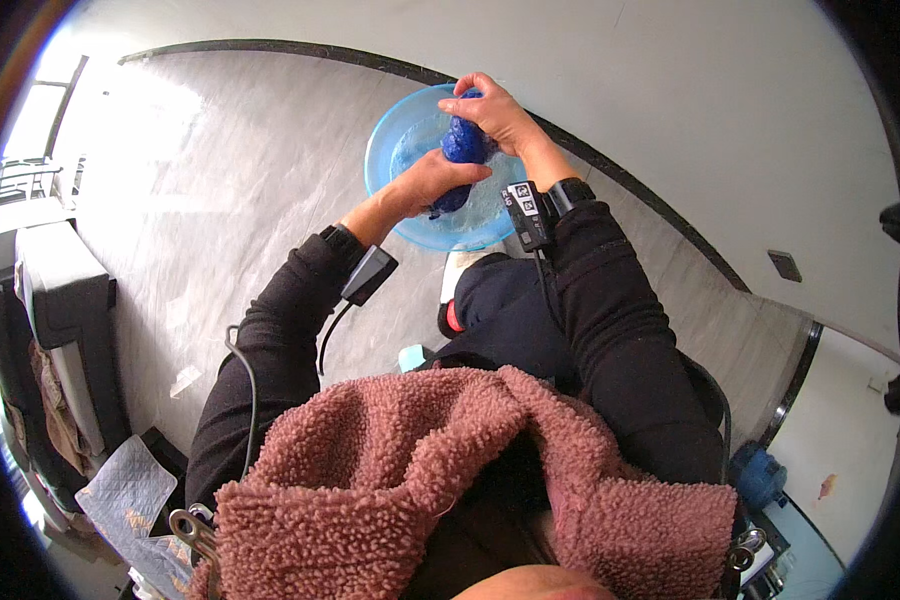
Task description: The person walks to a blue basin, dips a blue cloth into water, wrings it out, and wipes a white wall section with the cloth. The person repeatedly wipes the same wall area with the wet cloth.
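A wet, dark blue cloth, bunched into a long twisted roll, is held over a light blue plastic basin. My left hand wraps around its lower part, thumb lying across the top. Near the upper end, my right hand grips the cloth with its fingers curled over. Sudsy water fills the bottom of the basin below. Part of the roll is hidden behind my hands.
Grey marbled floor surrounds the basin, and a white wall with a dark skirting board runs close on the right. My shoe is near the basin's front. Cabled devices hang at both wrists. A sofa stands left.
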Demonstrator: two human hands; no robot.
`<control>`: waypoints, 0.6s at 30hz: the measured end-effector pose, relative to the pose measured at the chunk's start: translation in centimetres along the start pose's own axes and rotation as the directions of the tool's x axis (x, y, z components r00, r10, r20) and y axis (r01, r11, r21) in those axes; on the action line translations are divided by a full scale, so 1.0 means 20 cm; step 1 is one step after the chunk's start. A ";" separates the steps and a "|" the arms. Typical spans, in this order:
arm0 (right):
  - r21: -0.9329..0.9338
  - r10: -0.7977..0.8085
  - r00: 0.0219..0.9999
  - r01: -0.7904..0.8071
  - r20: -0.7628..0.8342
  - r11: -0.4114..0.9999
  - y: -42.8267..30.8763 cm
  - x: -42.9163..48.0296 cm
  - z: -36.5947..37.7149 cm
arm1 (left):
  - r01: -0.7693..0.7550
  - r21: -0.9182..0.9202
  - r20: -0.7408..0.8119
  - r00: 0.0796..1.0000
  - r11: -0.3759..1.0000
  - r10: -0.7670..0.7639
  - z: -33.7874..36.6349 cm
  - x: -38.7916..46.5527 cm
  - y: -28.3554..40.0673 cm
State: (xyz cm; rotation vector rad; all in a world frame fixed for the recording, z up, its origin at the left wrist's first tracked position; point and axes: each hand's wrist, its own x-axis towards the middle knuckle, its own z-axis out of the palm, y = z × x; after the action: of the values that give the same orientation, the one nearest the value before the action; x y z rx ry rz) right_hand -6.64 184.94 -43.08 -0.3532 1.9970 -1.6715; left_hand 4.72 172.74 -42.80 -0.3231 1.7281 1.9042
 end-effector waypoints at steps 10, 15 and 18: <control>-0.443 -0.056 0.888 -0.172 -0.456 0.880 0.18 0.05 0.10 | 0.102 0.591 -0.324 0.939 0.800 0.120 0.05 0.23 -0.16; -0.456 -0.076 0.842 -0.211 -0.534 0.864 0.19 0.05 0.12 | 0.069 0.655 -0.389 0.884 0.752 0.257 0.12 0.21 -0.17; -0.442 -0.023 0.835 -0.268 -0.550 0.856 0.15 0.06 0.10 | -0.082 0.630 -0.329 0.872 0.773 0.361 0.12 0.17 -0.12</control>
State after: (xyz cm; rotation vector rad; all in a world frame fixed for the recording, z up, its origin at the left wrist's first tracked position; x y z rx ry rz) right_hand -6.15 183.25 -46.41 0.1071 2.8174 -1.2149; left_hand 3.68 175.96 -46.24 -0.3132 2.6799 1.3677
